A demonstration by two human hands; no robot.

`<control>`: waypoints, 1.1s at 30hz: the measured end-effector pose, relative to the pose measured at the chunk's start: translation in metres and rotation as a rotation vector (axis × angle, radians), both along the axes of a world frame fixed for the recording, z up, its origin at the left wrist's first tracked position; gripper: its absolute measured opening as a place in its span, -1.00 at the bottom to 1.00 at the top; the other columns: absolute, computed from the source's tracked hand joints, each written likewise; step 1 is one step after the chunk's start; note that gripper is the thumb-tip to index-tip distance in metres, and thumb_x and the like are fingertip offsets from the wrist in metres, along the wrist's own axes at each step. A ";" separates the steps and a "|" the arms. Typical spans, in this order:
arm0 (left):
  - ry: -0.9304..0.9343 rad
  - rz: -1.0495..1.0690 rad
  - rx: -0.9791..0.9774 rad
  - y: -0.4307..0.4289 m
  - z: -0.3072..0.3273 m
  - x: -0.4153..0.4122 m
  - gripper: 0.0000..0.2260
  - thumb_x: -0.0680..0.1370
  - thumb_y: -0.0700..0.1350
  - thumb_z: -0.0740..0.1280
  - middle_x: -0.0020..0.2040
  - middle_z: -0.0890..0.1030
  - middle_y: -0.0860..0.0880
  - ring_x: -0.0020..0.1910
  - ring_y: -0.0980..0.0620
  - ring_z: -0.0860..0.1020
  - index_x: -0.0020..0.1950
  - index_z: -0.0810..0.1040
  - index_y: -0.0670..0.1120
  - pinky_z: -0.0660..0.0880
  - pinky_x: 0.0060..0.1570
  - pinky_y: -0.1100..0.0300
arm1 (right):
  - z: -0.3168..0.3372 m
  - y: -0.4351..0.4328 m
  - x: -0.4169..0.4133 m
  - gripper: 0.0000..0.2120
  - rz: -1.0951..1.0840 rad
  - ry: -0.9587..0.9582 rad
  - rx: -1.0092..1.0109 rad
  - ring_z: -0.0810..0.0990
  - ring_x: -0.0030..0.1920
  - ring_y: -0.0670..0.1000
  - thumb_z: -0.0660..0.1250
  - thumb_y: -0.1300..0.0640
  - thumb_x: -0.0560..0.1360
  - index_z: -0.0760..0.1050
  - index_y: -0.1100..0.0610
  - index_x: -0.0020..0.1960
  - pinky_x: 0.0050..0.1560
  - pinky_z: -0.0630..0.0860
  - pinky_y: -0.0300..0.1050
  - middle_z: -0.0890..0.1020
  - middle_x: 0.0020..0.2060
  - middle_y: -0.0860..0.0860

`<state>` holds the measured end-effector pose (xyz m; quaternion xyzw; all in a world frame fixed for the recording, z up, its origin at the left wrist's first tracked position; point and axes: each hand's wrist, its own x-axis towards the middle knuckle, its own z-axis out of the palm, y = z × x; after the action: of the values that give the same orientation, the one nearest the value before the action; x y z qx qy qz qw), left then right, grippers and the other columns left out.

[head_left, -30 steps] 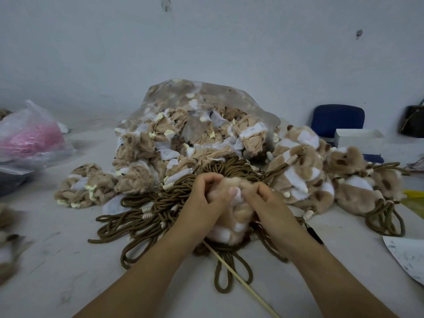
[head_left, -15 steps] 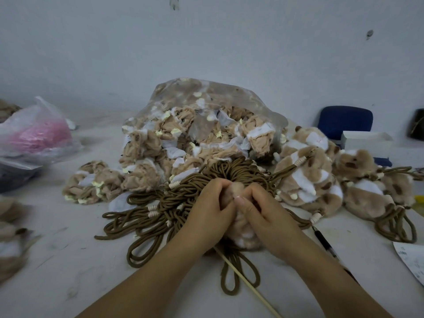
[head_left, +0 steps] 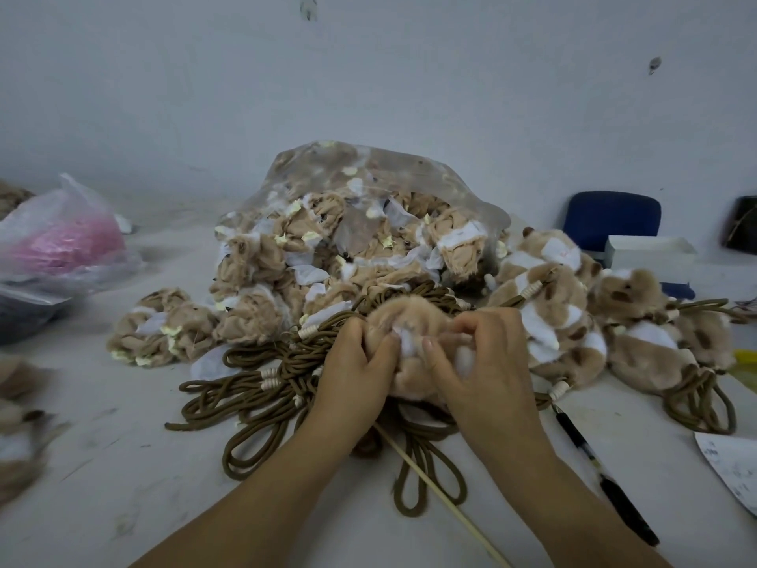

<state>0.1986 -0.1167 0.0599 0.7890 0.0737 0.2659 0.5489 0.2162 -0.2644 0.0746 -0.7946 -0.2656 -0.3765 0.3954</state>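
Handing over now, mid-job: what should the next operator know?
Left hand: grips the plush on its left side.
Right hand: pinches its right side.
Plush is held above the cords; stick lies under the wrists, pen at right.
Done, it seems: plump plushes with cords, piled at right.
Left: this plush, then the limp skins in the bag behind.

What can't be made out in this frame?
Head view only.
plush piece: front covered by left hand and right hand, which grip it.
thin stick: far end hidden under the left wrist.
paper sheet: cut by right edge, print too small.
tan shapes at left edge: blurred.
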 end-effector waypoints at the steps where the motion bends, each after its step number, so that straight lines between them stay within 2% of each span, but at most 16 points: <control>1: 0.010 0.007 -0.016 -0.001 -0.001 0.000 -0.74 0.56 0.03 0.32 -0.24 0.47 -0.10 -0.31 0.11 0.41 -0.15 0.40 -0.15 0.43 -0.29 0.13 | -0.001 0.001 -0.001 -0.79 0.010 -0.009 -0.023 0.39 -0.07 -0.09 0.28 -0.06 0.46 0.41 0.09 -0.09 -0.12 0.39 -0.31 0.32 -0.07 -0.10; 4: 0.020 -0.026 -0.052 -0.004 -0.001 -0.001 -0.75 0.55 0.02 0.32 -0.26 0.45 -0.03 -0.35 0.16 0.39 -0.16 0.40 -0.13 0.42 -0.32 0.18 | -0.006 0.002 -0.001 -0.79 0.042 0.130 -0.044 0.39 -0.10 -0.10 0.22 -0.10 0.50 0.39 0.05 -0.09 -0.18 0.42 -0.21 0.36 -0.09 -0.08; 7: 0.009 -0.087 -0.075 -0.007 -0.002 -0.001 -0.76 0.55 0.03 0.33 -0.29 0.42 0.04 -0.39 0.22 0.37 -0.22 0.36 -0.04 0.39 -0.36 0.25 | -0.009 0.000 0.007 -0.75 0.051 0.307 0.007 0.33 -0.02 -0.18 0.23 -0.14 0.47 0.29 -0.05 0.05 -0.15 0.33 -0.34 0.33 0.03 -0.09; 9: 0.007 -0.136 -0.065 -0.007 -0.002 -0.001 -0.73 0.54 0.08 0.34 -0.28 0.43 0.02 -0.37 0.23 0.39 -0.21 0.36 -0.02 0.42 -0.37 0.29 | -0.010 -0.002 0.011 -0.78 0.065 0.372 0.011 0.34 -0.03 -0.19 0.22 -0.12 0.48 0.30 -0.05 0.05 -0.14 0.33 -0.40 0.36 0.03 -0.09; 12: 0.071 -0.261 -0.161 -0.008 -0.002 -0.003 -0.59 0.40 0.25 0.38 -0.07 0.61 -0.08 -0.12 0.12 0.59 -0.03 0.47 -0.06 0.61 -0.08 0.04 | -0.011 -0.006 0.016 -0.86 0.075 0.369 0.013 0.39 -0.05 -0.25 0.25 -0.02 0.52 0.36 0.01 -0.01 -0.13 0.32 -0.47 0.43 -0.05 -0.07; 14: 0.104 -0.338 -0.229 -0.007 0.000 -0.004 -0.47 0.30 0.31 0.44 0.04 0.65 0.00 0.03 0.08 0.63 0.09 0.51 -0.01 0.62 0.04 -0.01 | -0.011 -0.008 0.018 -0.90 0.069 0.376 0.007 0.40 -0.05 -0.29 0.26 0.01 0.54 0.36 0.01 -0.02 -0.16 0.32 -0.47 0.44 -0.07 -0.08; 16: 0.121 -0.365 -0.206 -0.007 0.001 -0.004 -0.44 0.28 0.29 0.48 0.10 0.65 0.02 0.10 0.06 0.62 0.15 0.51 0.01 0.60 0.11 -0.02 | -0.011 -0.009 0.019 -0.92 0.067 0.368 -0.013 0.40 -0.05 -0.30 0.26 0.06 0.55 0.35 -0.01 -0.05 -0.16 0.31 -0.48 0.43 -0.08 -0.08; 18: 0.108 -0.370 -0.194 -0.007 0.002 -0.003 -0.49 0.36 0.23 0.47 0.13 0.65 -0.01 0.13 0.00 0.62 0.20 0.53 -0.01 0.57 0.15 -0.08 | -0.010 -0.008 0.018 -0.88 0.086 0.332 -0.024 0.39 -0.07 -0.29 0.27 0.10 0.54 0.33 -0.01 -0.10 -0.17 0.30 -0.50 0.42 -0.13 -0.08; 20: 0.078 -0.388 -0.199 -0.007 0.001 -0.002 -0.65 0.45 0.14 0.46 0.10 0.68 0.01 0.11 0.02 0.64 0.19 0.58 0.06 0.59 0.13 -0.03 | -0.010 -0.007 0.015 -0.78 0.124 0.277 -0.055 0.38 -0.15 -0.27 0.28 0.16 0.54 0.27 -0.04 -0.18 -0.20 0.29 -0.47 0.37 -0.20 -0.10; 22: 0.060 -0.366 -0.185 -0.007 0.001 -0.002 -0.84 0.47 0.08 0.42 0.01 0.71 0.10 0.02 0.11 0.67 0.05 0.63 0.22 0.62 0.03 0.12 | -0.008 -0.006 0.013 -0.71 0.167 0.242 -0.082 0.35 -0.23 -0.24 0.28 0.20 0.54 0.22 -0.05 -0.22 -0.25 0.27 -0.45 0.33 -0.24 -0.11; 24: 0.052 -0.332 -0.177 -0.006 0.001 -0.002 -0.85 0.45 0.04 0.38 -0.09 0.70 0.18 -0.09 0.20 0.66 -0.07 0.62 0.30 0.60 -0.14 0.29 | -0.006 -0.005 0.010 -0.76 0.223 0.213 -0.113 0.33 -0.26 -0.22 0.27 0.18 0.55 0.26 0.03 -0.21 -0.27 0.27 -0.42 0.32 -0.24 -0.11; 26: 0.038 -0.303 -0.158 -0.006 0.002 -0.003 -0.75 0.47 -0.05 0.35 -0.17 0.68 0.22 -0.20 0.27 0.64 -0.12 0.60 0.36 0.54 -0.28 0.39 | -0.006 -0.001 0.006 -0.84 0.287 0.180 -0.189 0.32 -0.24 -0.20 0.24 0.11 0.55 0.29 0.06 -0.17 -0.26 0.29 -0.38 0.32 -0.22 -0.15; 28: 0.023 -0.280 -0.142 -0.005 0.002 -0.003 -0.69 0.45 -0.10 0.33 -0.25 0.66 0.24 -0.29 0.30 0.61 -0.18 0.59 0.38 0.55 -0.32 0.38 | -0.007 0.004 0.001 -0.86 0.332 0.165 -0.250 0.33 -0.22 -0.20 0.22 0.07 0.55 0.29 0.01 -0.14 -0.25 0.30 -0.36 0.31 -0.20 -0.19; 29: 0.025 -0.255 -0.146 -0.005 0.002 -0.003 -0.72 0.42 -0.08 0.34 -0.28 0.65 0.25 -0.31 0.30 0.60 -0.20 0.58 0.38 0.56 -0.32 0.34 | -0.007 0.005 0.000 -0.85 0.339 0.170 -0.249 0.33 -0.23 -0.20 0.23 0.07 0.56 0.29 0.00 -0.14 -0.25 0.30 -0.36 0.31 -0.20 -0.19; 31: 0.041 -0.198 -0.163 -0.003 0.002 0.000 -0.93 0.42 0.04 0.38 -0.20 0.66 0.16 -0.22 0.22 0.61 -0.16 0.57 0.24 0.58 -0.27 0.22 | -0.006 0.003 0.002 -0.83 0.317 0.207 -0.158 0.36 -0.24 -0.20 0.25 0.08 0.58 0.30 -0.03 -0.16 -0.25 0.32 -0.38 0.33 -0.22 -0.17; 33: 0.087 -0.188 -0.170 -0.001 0.002 0.000 -0.79 0.43 0.12 0.41 -0.08 0.64 0.00 -0.09 0.03 0.62 -0.06 0.51 0.06 0.58 -0.18 0.11 | -0.002 -0.005 0.008 -0.83 0.251 0.277 -0.021 0.40 -0.21 -0.23 0.26 0.10 0.56 0.32 -0.10 -0.14 -0.22 0.34 -0.43 0.40 -0.19 -0.10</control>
<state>0.1990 -0.1177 0.0616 0.7539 0.0455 0.1716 0.6325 0.2242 -0.2689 0.0727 -0.8035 -0.3097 -0.2085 0.4638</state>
